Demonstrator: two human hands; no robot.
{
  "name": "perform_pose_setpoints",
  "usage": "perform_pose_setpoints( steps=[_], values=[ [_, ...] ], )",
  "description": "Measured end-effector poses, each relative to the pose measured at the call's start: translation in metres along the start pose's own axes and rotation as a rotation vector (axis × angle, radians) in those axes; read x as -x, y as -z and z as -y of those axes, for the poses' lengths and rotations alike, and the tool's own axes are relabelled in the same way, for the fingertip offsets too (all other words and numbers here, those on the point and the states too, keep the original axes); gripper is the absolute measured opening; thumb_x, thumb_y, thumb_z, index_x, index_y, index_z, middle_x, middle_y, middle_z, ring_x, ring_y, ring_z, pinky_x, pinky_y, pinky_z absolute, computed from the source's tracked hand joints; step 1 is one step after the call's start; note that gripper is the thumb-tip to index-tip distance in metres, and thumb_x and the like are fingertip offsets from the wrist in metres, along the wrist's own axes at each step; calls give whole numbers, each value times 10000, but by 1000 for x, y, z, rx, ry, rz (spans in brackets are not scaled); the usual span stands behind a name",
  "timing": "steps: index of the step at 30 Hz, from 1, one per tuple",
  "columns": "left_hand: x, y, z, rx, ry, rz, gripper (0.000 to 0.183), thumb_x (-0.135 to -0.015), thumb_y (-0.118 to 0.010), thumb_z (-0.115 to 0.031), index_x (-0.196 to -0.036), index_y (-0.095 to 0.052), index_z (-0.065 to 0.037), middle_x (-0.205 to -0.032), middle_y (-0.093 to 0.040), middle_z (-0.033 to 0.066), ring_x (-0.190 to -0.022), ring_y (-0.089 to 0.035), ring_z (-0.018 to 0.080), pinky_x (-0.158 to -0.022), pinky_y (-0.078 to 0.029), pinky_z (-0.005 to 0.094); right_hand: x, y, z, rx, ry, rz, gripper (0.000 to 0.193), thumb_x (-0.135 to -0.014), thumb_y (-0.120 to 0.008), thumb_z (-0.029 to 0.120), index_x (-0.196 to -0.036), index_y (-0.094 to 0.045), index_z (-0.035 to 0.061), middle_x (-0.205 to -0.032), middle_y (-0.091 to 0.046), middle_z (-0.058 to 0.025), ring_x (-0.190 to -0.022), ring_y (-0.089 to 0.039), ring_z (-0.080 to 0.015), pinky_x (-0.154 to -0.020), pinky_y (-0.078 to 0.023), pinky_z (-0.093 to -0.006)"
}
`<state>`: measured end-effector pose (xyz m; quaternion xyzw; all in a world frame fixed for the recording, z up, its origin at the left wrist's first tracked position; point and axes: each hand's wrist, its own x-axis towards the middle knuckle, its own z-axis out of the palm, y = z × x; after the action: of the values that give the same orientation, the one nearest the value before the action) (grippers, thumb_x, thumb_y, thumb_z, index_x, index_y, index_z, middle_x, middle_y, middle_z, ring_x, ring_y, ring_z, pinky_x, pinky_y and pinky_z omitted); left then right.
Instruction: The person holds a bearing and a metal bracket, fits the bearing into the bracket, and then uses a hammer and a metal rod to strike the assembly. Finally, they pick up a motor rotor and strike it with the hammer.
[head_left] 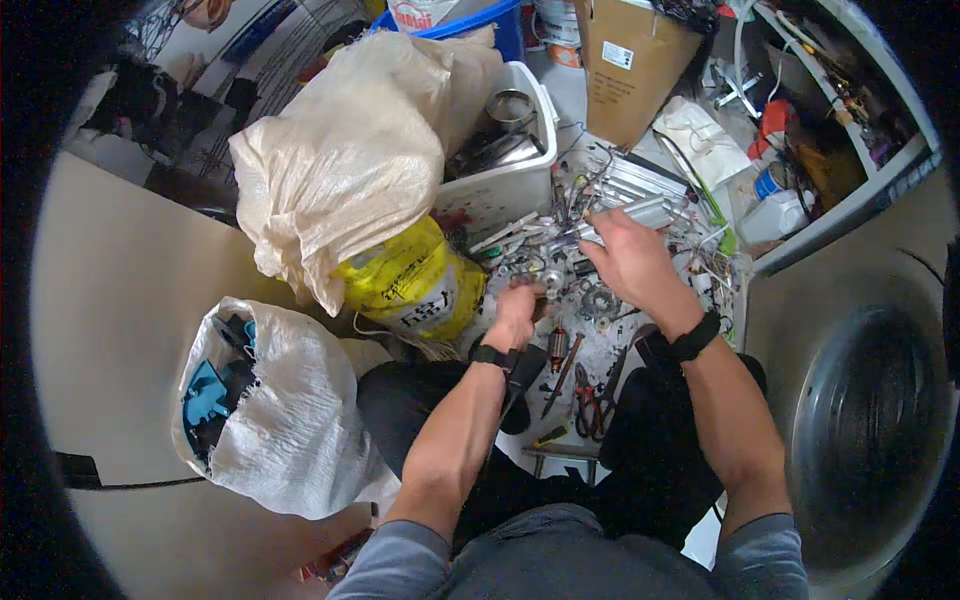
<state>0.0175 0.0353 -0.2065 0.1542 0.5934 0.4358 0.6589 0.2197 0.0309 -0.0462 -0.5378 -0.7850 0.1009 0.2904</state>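
Observation:
My left hand is low over a litter of small metal and plastic parts, its fingers curled closed. What they hold, if anything, is hidden; a small shiny metal piece lies right by the fingertips. Farther right, my right hand hovers above the same litter, thumb and forefinger apart, with nothing visible between them. Under it sits a round toothed metal part. Nearer to me are a motor armature with a copper-coloured part, a long rusty rod and red-handled pliers.
To the left stand an open white sack, a yellow bag and a large cream sack leaning on a white bin. Behind are silvery metal strips and a cardboard box. A dark round basin is at right.

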Motion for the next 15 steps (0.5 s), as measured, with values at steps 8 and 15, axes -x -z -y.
perform_pose_setpoints(
  steps=[8,15],
  values=[
    [-113,195,54,-1095,-492,-234,115,-830,-678,-92,-930,-693,-38,-827,-697,108,-688,-673,238,-585,-526,387,13,20,33,-138,81,156,276,-880,-696,193,-1076,-626,11,-938,-600,-174,-849,-626,-406,-768,-513,-491],
    [-161,142,73,-1957,-459,-123,204,-714,-746,-144,-916,-769,-146,-833,-743,123,-798,-736,307,-643,-564,437,52,25,-23,63,-71,354,304,-852,-714,162,-1112,-616,39,-956,-596,-151,-856,-631,-380,-745,-522,-470]
  ],
)
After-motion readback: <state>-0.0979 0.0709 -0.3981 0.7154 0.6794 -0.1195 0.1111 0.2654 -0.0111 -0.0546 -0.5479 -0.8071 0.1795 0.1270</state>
